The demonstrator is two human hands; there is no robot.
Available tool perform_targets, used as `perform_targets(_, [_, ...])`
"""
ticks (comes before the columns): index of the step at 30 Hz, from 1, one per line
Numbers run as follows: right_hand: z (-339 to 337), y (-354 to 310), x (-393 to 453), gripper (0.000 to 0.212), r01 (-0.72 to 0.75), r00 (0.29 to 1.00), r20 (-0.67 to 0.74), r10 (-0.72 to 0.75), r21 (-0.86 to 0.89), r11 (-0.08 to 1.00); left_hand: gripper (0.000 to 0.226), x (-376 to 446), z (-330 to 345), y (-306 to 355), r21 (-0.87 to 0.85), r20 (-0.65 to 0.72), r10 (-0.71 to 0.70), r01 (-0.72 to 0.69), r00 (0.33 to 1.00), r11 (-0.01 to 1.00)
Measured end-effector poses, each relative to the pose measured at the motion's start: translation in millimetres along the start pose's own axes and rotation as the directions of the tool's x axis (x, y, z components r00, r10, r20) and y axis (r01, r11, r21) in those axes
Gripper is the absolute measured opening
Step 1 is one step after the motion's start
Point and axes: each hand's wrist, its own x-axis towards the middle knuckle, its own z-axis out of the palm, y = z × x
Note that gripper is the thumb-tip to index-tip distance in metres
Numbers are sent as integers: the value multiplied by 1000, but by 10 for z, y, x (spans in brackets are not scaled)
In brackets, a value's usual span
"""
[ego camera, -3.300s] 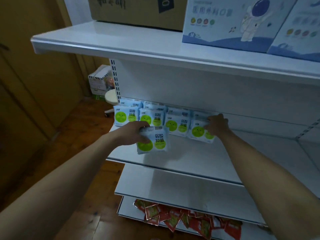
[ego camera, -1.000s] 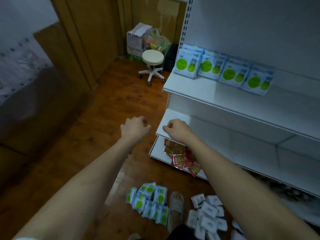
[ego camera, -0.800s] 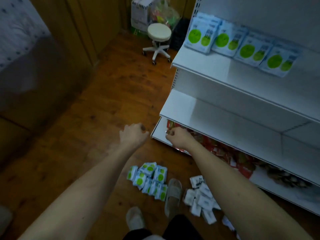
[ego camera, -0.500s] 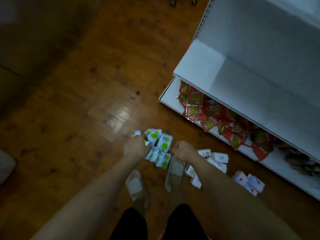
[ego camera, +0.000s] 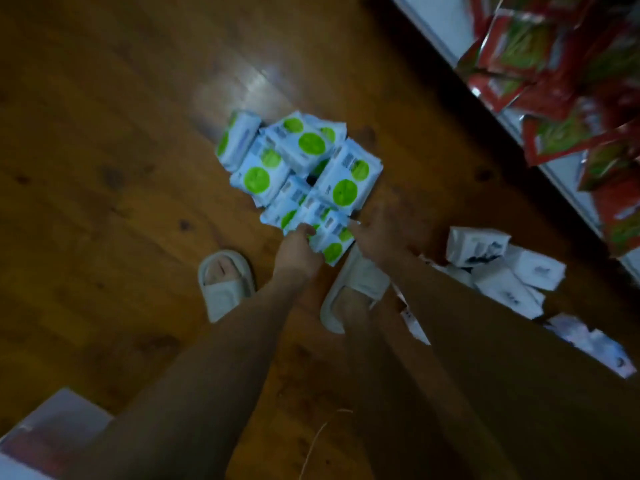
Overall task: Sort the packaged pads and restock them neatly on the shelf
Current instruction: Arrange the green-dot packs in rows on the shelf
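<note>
At frame centre both hands reached into the green-dot packs [ego camera: 304,168] on the floor, the left hand [ego camera: 299,251] pinching one pack [ego camera: 330,242], the right hand [ego camera: 379,237] blurred, grip unclear; best lifted squarely, one kind only

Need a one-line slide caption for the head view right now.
Both hands reach the green-dot pad packs piled on the wooden floor; left hand grips the nearest, right hand alongside.

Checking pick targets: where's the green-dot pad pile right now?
Head view, centre: green-dot pad pile lies on the wooden floor, ahead of both slippers, left of the white packs.
</note>
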Motion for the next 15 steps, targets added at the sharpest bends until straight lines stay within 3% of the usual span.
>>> perform_targets(2, [-60,-273,-59,72,76,982,-173,-69,35,996,56,211,321,-117,53,-41,25,-23,999,998])
perform_targets(5, [-8,-383,172,84,147,952,-270,-142,0,989,63,406,683,-194,112,-130,75,-61,989,992])
perform_targets(9, [224,-492,442,92,125,970,-222,-102,93,988,67,536,921,-133,212,-213,42,4,976,977])
perform_targets(12, [302,-577,619,92,66,970,-242,-13,211,975,72,631,1020,-101,303,-194,31,30,980,953])
perform_targets(15, [301,-574,749,85,-10,980,-188,67,286,958,56,717,1029,-129,257,-152,3,37,988,966])
